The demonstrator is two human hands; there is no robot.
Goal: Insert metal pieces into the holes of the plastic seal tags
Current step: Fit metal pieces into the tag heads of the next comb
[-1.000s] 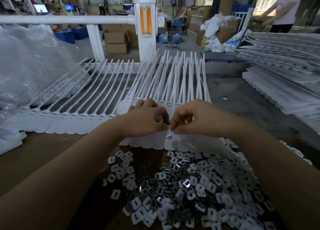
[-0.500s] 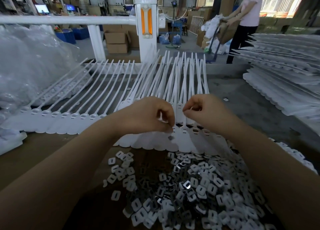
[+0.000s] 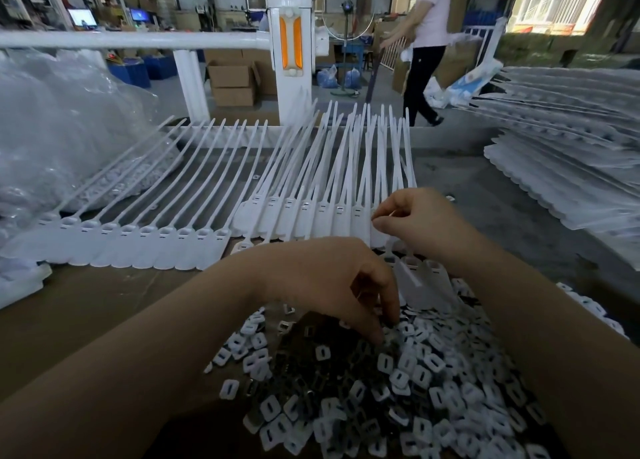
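Note:
A strip of white plastic seal tags [image 3: 311, 216] lies across the middle of the table, tails pointing away. A second strip [image 3: 138, 244] lies to its left. My right hand [image 3: 422, 223] pinches the head of the tag at the right end of the middle strip between thumb and forefinger. A few more tag heads [image 3: 422, 278] lie just below that hand. My left hand [image 3: 332, 285] reaches down with curled fingers, tips buried in the pile of small metal pieces and white square caps [image 3: 415, 389]. What those fingertips hold is hidden.
A bulging clear plastic bag [image 3: 52, 140] fills the left side. Stacks of tag strips [image 3: 571, 168] lie at the right. A white railing post [image 3: 289, 43] stands behind the table. A person [image 3: 427, 43] walks past beyond it. Brown cardboard [image 3: 86, 303] covers the tabletop.
My left hand has left the tag heads and dropped toward me into the pile of pieces. My right hand shifted slightly right and stays at the tags. The person behind walked left.

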